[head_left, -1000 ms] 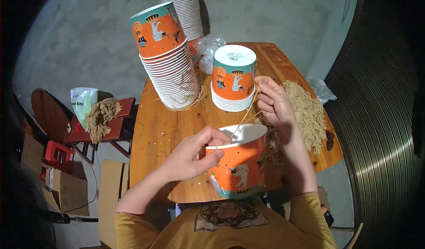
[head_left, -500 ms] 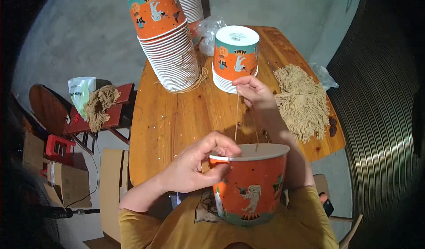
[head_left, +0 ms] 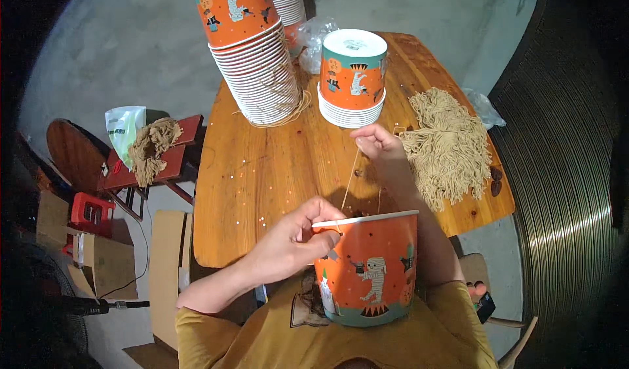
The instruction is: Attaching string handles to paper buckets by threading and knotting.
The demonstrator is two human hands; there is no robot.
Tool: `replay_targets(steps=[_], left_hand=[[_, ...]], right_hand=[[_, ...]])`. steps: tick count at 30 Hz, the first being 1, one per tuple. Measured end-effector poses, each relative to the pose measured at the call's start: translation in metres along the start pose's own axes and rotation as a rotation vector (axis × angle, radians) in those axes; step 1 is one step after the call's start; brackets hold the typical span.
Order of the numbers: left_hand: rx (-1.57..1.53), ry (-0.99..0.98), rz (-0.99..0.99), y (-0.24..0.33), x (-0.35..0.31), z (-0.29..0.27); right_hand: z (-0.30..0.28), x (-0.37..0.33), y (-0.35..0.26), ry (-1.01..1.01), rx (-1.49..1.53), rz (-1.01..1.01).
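Note:
An orange paper bucket (head_left: 373, 271) with a white rim and a mummy print rests upright against my front, its mouth tipped slightly away. My left hand (head_left: 295, 238) grips the left side of the rim, thumb outside beside a small hole and fingers over the edge. A thin tan cord (head_left: 351, 182) runs up from the rim at those fingers. Above and beyond the bucket, my right hand (head_left: 382, 151) pinches the cord and holds it taut. Another stretch of cord hangs below the right hand behind the rim; its end is hidden.
On the wooden table (head_left: 282, 179) stand a tall leaning bucket stack (head_left: 255, 74) with cords and a shorter stack (head_left: 354, 80). A bundle of tan cords (head_left: 452, 149) lies at the right. Cardboard boxes (head_left: 108, 264) and a red stool (head_left: 92, 213) are at the left.
My right hand has shifted slightly, and the cord now slants more. The bucket has turned and tipped, showing less of its inside and more of its side. The whole view has shifted a little.

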State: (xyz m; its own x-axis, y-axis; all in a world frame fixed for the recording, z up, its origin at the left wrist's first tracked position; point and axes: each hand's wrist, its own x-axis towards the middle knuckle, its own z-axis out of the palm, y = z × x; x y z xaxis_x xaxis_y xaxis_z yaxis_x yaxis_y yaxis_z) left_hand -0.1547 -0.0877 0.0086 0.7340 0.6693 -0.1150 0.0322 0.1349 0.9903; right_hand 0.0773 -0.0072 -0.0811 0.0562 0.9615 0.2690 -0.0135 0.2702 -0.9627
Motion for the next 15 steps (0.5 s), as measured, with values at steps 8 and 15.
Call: replay_targets(steps=[8,15], left_hand=[[-0.080,-0.011,0.031,0.013,-0.011,0.006],[-0.247,0.151,0.178,0.047,0.008,-0.057]], right_hand=[[-0.009,-0.021,0.004,-0.078,-0.145,0.023],[-0.039,-0.015,0.007,-0.408,1.361,0.125]])
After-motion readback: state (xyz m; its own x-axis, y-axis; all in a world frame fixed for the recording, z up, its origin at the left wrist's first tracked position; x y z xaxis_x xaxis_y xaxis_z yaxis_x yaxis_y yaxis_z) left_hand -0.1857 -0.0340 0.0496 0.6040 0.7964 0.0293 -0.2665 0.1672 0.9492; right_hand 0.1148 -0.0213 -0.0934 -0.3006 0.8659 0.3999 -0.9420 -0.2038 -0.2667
